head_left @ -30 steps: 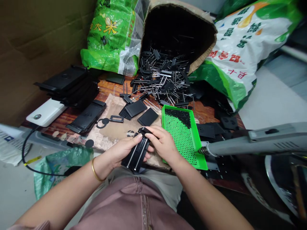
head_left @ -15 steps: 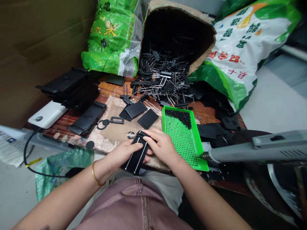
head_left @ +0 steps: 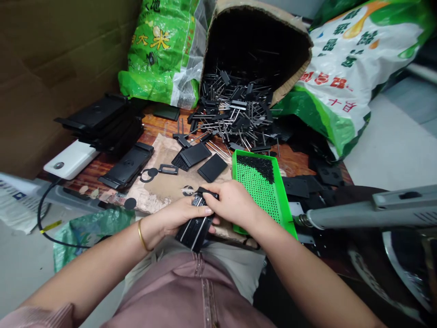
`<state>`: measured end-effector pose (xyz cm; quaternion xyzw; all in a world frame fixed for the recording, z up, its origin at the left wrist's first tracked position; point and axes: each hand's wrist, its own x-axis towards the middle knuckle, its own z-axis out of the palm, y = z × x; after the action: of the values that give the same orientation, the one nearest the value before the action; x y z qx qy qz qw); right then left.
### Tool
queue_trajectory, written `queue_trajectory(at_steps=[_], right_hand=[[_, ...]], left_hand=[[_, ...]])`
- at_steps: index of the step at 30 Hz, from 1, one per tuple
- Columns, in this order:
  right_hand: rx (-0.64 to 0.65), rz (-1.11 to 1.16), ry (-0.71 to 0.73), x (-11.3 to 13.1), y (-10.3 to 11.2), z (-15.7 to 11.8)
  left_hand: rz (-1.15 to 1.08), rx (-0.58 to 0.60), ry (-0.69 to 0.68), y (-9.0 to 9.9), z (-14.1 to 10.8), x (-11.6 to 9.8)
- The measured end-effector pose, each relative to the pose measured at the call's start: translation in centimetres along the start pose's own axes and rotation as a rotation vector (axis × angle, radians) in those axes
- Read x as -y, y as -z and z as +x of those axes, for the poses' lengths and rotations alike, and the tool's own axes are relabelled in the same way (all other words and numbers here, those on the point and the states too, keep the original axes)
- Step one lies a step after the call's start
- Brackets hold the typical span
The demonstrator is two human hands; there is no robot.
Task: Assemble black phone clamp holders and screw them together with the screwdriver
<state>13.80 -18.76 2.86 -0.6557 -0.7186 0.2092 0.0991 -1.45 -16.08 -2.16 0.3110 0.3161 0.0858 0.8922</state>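
A black plastic part (head_left: 195, 232) with two thin metal rods along it lies tilted between my hands, close to my lap. My left hand (head_left: 182, 213) is closed round its left side, the thumb lying across the rods. With closed fingers my right hand (head_left: 230, 202) grips the upper end of the same part and hides some of it. Just beyond my hands, on worn cardboard (head_left: 160, 193), lie two flat black pieces (head_left: 212, 167) and a small black frame (head_left: 168, 169).
A green tray (head_left: 288, 205) of tiny black pieces sits right of my hands, beside a grey power tool (head_left: 368, 210). Behind is a cardboard box (head_left: 293, 77) spilling rodded parts. Stacked black plates (head_left: 99, 114) and a white device (head_left: 70, 160) are at left.
My right hand has closed over the upper end of the black part, covering more of it. The rods' upper ends now show apart from that end. The view has shifted slightly.
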Motion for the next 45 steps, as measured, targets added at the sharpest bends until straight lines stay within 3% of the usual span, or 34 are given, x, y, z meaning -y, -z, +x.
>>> queue_trajectory(at_steps=[9, 15, 20, 24, 27, 29, 34, 36, 39, 41, 45], right_hand=[[-0.029, 0.075, 0.086, -0.1, -0.5, -0.3], [-0.057, 0.282, 0.168, -1.3, -1.8, -0.8], [-0.010, 0.635, 0.113, -2.2, -2.3, -0.7], [-0.080, 0.816, -0.066, -2.8, -2.4, -1.0], [-0.209, 0.883, -0.260, -2.9, -3.0, -1.8], [-0.225, 0.934, -0.349, -2.4, -3.8, -2.5], [-0.040, 1.147, -0.362, -0.3, -5.0, -2.5], [-0.005, 1.208, -0.346, -0.2, -4.4, -1.9], [-0.034, 1.123, -0.208, -1.3, -2.1, -1.2], [0.013, 0.971, -0.087, -2.2, -0.2, -0.9], [0.222, 0.592, 0.188, -2.2, 2.1, 0.0]], left_hand=[[0.045, -0.051, -0.040, -0.5, -0.2, -0.1], [0.050, -0.031, -0.024, 0.1, -0.3, 0.1], [0.017, -0.054, -0.035, 0.2, -0.4, 0.2], [-0.036, -0.058, -0.057, 0.1, -0.7, -0.2], [-0.083, -0.174, -0.136, -0.2, -0.6, -0.2], [-0.151, -0.281, -0.255, -0.5, -0.3, -0.1], [-0.356, -0.463, -0.583, -1.8, 0.6, 0.2], [-0.365, -0.399, -0.614, -1.8, 0.1, 0.1], [-0.368, -0.106, -0.552, -0.5, -1.8, -0.9], [-0.333, 0.055, -0.393, 1.0, -3.2, -1.8], [-0.001, 0.204, -0.080, 3.1, -4.5, -3.4]])
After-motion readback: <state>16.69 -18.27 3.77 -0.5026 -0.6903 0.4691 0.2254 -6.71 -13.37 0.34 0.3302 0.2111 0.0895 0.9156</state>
